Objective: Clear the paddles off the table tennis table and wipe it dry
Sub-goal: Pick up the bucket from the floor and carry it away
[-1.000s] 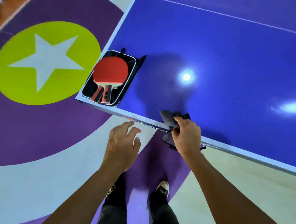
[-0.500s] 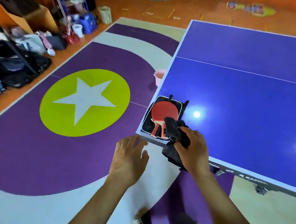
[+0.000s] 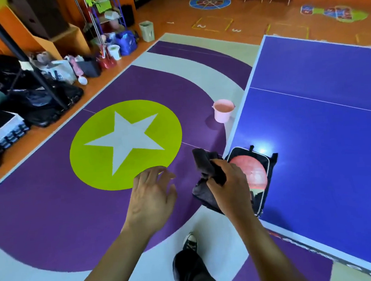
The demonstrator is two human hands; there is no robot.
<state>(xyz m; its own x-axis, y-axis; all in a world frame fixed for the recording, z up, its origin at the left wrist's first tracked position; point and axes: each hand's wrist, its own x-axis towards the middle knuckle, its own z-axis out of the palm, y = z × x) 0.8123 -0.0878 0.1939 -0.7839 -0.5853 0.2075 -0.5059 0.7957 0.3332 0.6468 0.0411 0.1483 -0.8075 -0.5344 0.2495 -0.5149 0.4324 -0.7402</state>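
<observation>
The blue table tennis table (image 3: pixel 325 143) fills the right side. At its near left corner lies an open black paddle case (image 3: pixel 268 178) with a red paddle (image 3: pixel 253 173) on it, partly hidden by my right hand. My right hand (image 3: pixel 229 187) grips a bunched dark grey cloth (image 3: pixel 206 171) just off the table's left edge, in front of the case. My left hand (image 3: pixel 153 193) hovers over the purple floor to the left, fingers spread and holding nothing.
A pink bucket (image 3: pixel 223 110) stands on the floor against the table's left edge. A yellow-green circle with a white star (image 3: pixel 125 144) marks the purple mat. Bags, boxes and a wire rack (image 3: pixel 104 25) crowd the far left wall. My shoe (image 3: pixel 189 243) is below.
The view has lifted and swung left, bringing the bucket and room clutter into sight. My right hand has carried the cloth off the table's end edge to beside the paddle case.
</observation>
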